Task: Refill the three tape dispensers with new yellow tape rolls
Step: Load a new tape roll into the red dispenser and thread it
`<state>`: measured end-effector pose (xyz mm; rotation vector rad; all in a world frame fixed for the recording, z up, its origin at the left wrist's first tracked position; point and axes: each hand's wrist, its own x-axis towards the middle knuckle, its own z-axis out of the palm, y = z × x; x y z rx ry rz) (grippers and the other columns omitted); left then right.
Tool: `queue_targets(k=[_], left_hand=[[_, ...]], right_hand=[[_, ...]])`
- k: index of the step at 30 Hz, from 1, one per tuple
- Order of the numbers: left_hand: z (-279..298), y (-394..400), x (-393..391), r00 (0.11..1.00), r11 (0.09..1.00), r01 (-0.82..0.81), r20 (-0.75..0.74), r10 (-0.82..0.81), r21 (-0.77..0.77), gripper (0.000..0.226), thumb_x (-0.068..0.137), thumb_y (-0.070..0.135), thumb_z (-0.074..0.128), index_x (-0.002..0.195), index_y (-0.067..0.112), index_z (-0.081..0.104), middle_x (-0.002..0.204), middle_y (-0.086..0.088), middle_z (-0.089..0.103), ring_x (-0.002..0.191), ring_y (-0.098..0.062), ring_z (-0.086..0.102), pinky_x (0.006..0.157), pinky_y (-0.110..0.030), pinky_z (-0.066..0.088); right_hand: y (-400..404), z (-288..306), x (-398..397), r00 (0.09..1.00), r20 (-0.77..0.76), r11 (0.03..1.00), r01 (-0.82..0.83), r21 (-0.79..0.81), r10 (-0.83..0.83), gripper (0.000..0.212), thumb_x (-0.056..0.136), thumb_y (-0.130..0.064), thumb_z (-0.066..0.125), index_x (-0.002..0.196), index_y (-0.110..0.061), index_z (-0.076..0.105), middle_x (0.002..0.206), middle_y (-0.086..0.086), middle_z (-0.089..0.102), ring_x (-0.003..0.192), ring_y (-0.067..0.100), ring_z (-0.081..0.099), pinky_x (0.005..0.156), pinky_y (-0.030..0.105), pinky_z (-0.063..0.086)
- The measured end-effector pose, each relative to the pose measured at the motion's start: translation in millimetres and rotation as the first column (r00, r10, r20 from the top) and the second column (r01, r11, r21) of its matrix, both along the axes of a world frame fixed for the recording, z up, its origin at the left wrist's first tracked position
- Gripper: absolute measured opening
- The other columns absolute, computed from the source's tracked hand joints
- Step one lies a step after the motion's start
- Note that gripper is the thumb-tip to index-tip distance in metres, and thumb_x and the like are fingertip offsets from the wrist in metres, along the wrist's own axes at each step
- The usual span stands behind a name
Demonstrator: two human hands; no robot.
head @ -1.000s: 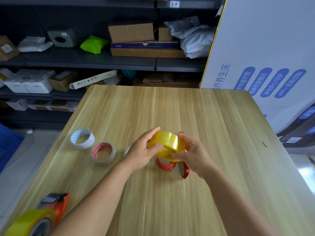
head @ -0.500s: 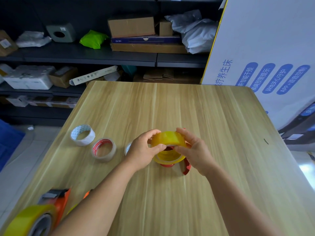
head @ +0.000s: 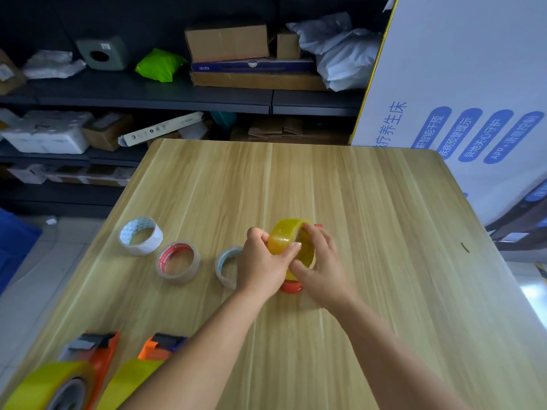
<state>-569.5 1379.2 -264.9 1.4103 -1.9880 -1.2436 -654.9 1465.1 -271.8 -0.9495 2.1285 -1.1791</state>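
Third dispenser being loaded with a translucent yellow tape roll.

The roll is held on edge by the left hand and right hand, both grips closed on it, above the red plastic dispenser; its axis runs roughly sideways. Seating on the hub is judged next.

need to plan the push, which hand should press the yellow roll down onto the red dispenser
Right hand: it covers the yellow roll above the red dispenser. Left hand grips its side to steady.
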Motion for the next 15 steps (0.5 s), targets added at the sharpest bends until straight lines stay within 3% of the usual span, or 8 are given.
queue_targets(k=[1,3,5,7,9,11,15], left_hand=[[-0.6,0.1,-1.7,1.000,0.999,0.001,-0.013,0.000,0.036,0.051,0.070,0.049,0.076,0.092,0.017,0.044,0.080,0.003,0.062,0.073,-0.018,0.064,0.063,-0.034,0.051],[-2.4,0.2,-2.2,0.998,0.996,0.050,-0.042,-0.047,0.078,0.050,0.071,0.050,0.074,0.093,0.017,0.043,0.081,0.003,0.060,0.074,-0.021,0.065,0.068,-0.042,0.056],[-1.6,-0.8,-0.7,0.991,0.991,0.125,-0.060,-0.121,0.053,0.041,0.079,0.045,0.070,0.097,0.017,0.045,0.084,0.006,0.057,0.074,-0.015,0.062,0.069,-0.033,0.054],[0.1,-4.8,2.0,0.981,0.983,0.182,-0.065,-0.183,-0.026,0.036,0.083,0.038,0.068,0.107,0.020,0.047,0.096,0.005,0.054,0.079,-0.009,0.058,0.070,-0.017,0.047],[0.2,-11.4,4.0,0.969,0.966,0.243,-0.026,-0.246,-0.090,0.046,0.083,0.035,0.068,0.124,0.023,0.049,0.110,0.002,0.049,0.094,-0.013,0.056,0.084,-0.021,0.046],[1.4,-16.4,5.7,0.954,0.948,0.300,0.039,-0.298,-0.107,0.052,0.084,0.035,0.067,0.132,0.024,0.051,0.116,0.001,0.047,0.104,-0.013,0.053,0.093,-0.024,0.043],[4.3,-16.8,7.6,0.958,0.949,0.286,0.059,-0.281,-0.131,0.050,0.081,0.034,0.072,0.128,0.026,0.059,0.113,0.004,0.055,0.102,-0.009,0.055,0.085,-0.017,0.040]], right_hand=[[-1.0,-0.3,1.2,0.999,0.038,1.000,-0.016,0.000,0.016,0.069,0.085,-0.020,0.064,0.146,-0.026,0.033,0.140,-0.008,0.038,0.130,0.006,0.040,0.090,0.007,0.033],[-2.3,-4.1,0.3,0.994,0.110,1.000,0.006,0.000,-0.006,0.069,0.086,-0.021,0.063,0.147,-0.031,0.032,0.129,-0.006,0.056,0.114,0.009,0.056,0.085,0.015,0.045],[-2.2,-8.1,-4.4,0.979,0.199,0.999,0.041,-0.017,-0.037,0.067,0.087,-0.018,0.060,0.147,-0.031,0.034,0.119,-0.003,0.066,0.104,0.012,0.064,0.088,0.029,0.052],[0.2,-9.7,-9.9,0.956,0.293,0.997,0.044,-0.058,-0.026,0.063,0.085,-0.008,0.058,0.143,-0.027,0.041,0.108,0.000,0.070,0.091,0.012,0.067,0.081,0.032,0.055],[2.4,-8.9,-14.6,0.934,0.357,0.995,0.044,-0.092,-0.009,0.060,0.085,-0.001,0.055,0.139,-0.023,0.047,0.098,0.000,0.071,0.081,0.013,0.065,0.071,0.029,0.052],[2.7,-8.0,-16.6,0.925,0.381,0.994,0.038,-0.105,0.005,0.057,0.086,0.002,0.054,0.137,-0.022,0.049,0.097,-0.001,0.070,0.084,0.013,0.066,0.073,0.029,0.053],[1.3,-9.3,-12.5,0.939,0.343,0.995,0.027,-0.091,0.006,0.060,0.085,-0.007,0.058,0.140,-0.027,0.045,0.118,0.000,0.067,0.105,0.014,0.065,0.091,0.034,0.053]])
